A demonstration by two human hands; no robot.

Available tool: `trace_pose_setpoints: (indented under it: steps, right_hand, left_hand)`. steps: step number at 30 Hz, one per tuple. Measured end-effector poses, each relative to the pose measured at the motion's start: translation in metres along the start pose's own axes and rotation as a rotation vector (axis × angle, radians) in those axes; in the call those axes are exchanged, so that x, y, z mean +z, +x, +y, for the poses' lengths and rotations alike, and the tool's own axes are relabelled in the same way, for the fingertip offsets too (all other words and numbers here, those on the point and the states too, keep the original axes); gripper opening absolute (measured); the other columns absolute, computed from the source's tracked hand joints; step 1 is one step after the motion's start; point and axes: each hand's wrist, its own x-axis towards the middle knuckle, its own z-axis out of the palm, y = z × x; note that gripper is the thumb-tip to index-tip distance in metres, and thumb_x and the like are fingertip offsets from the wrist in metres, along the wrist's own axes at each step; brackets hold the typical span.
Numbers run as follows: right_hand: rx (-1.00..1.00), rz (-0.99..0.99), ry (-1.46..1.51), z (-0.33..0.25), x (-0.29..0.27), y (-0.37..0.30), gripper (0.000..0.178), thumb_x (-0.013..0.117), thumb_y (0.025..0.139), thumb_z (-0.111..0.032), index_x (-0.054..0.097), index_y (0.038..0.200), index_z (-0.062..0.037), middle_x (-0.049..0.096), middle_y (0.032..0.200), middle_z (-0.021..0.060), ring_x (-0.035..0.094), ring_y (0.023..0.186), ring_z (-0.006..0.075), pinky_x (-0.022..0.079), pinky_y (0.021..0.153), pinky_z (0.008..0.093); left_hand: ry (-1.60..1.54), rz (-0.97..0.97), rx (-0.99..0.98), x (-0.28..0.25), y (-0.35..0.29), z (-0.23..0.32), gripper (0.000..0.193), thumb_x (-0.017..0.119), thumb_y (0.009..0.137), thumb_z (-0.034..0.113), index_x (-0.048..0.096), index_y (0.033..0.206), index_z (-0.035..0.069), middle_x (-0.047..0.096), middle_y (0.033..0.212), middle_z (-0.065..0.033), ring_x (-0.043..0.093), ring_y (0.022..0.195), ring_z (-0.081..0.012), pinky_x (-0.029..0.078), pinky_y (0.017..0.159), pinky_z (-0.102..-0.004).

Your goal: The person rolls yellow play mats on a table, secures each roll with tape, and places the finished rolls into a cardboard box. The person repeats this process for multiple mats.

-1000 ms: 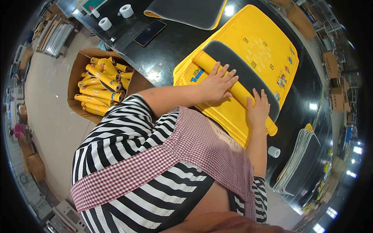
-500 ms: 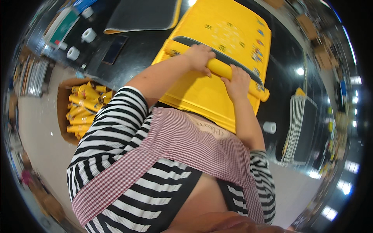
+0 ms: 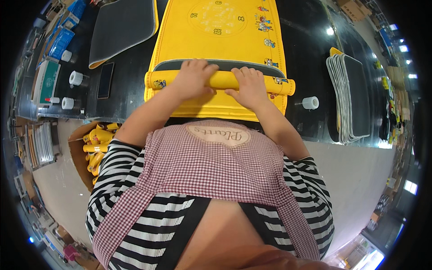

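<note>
A yellow mat with small cartoon figures is partly rolled into a tube [image 3: 223, 80] lying crosswise over a flat yellow mat [image 3: 180, 40]. A strip of grey backing [image 3: 168, 65] with rounded corners shows along the tube's far side. My left hand [image 3: 194, 80] curls over the tube left of its middle, fingers on the far side. Right of the middle, my right hand [image 3: 249, 87] grips it likewise, thumb on the near side. More layered yellow edges [image 3: 211, 111] show below the tube, close to my apron.
At left on the black table [image 3: 130, 76] lie a phone [image 3: 105, 81], white tape rolls [image 3: 75, 78] and a dark mat [image 3: 123, 29]. At right are another tape roll [image 3: 310, 103] and stacked folded grey mats [image 3: 348, 96]. A carton [image 3: 78, 155] holds several yellow rolls [image 3: 96, 147].
My view has turned, so the mats and table now appear straighter and further left. Both hands still hold the rolled tube, with little visible change in their grip.
</note>
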Motion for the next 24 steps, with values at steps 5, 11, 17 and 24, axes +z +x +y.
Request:
trace_pose_setpoints:
  steps: [5, 11, 17, 24]
  right_hand:
    - [-0.042, 0.083, 0.155, 0.008, 0.002, 0.001, 0.071, 0.083, 0.082, -0.047, 0.060, 0.138, -0.0096, 0.063, 0.128, 0.0140, 0.057, 0.125, 0.0322, 0.037, 0.111, 0.0474]
    - [0.455, 0.457, 0.355, 0.152, -0.058, -0.029, 0.034, 0.073, 0.096, -0.019, 0.073, 0.128, -0.0091, 0.071, 0.128, 0.0145, 0.070, 0.116, 0.0266, 0.054, 0.100, 0.0353]
    - [0.832, -0.011, 0.514, 0.307, -0.063, -0.133, 0.043, 0.067, 0.085, -0.003, 0.076, 0.127, -0.0083, 0.077, 0.119, 0.0136, 0.073, 0.110, 0.0241, 0.054, 0.098, 0.0339]
    - [0.897, -0.172, 0.013, 0.318, 0.000, -0.152, 0.025, 0.064, 0.084, -0.008, 0.075, 0.105, -0.0014, 0.077, 0.098, 0.0183, 0.076, 0.096, 0.0289, 0.058, 0.084, 0.0377]
  left_hand:
    - [0.055, 0.143, 0.100, 0.031, 0.001, 0.015, 0.065, 0.076, 0.084, 0.031, 0.055, 0.142, 0.011, 0.061, 0.124, -0.0089, 0.058, 0.117, -0.0285, 0.044, 0.100, -0.0461]
    - [0.094, 0.141, 0.098, 0.028, -0.001, 0.016, 0.068, 0.081, 0.083, 0.028, 0.053, 0.143, 0.012, 0.061, 0.128, -0.0071, 0.058, 0.120, -0.0277, 0.043, 0.102, -0.0452]
    - [0.028, 0.088, 0.071, 0.025, 0.004, 0.016, 0.070, 0.082, 0.081, 0.023, 0.053, 0.143, 0.011, 0.062, 0.129, -0.0090, 0.058, 0.121, -0.0304, 0.043, 0.104, -0.0461]
    - [-0.002, 0.085, 0.068, 0.022, 0.002, 0.015, 0.069, 0.082, 0.082, 0.022, 0.053, 0.144, 0.011, 0.062, 0.131, -0.0099, 0.057, 0.124, -0.0309, 0.042, 0.106, -0.0468]
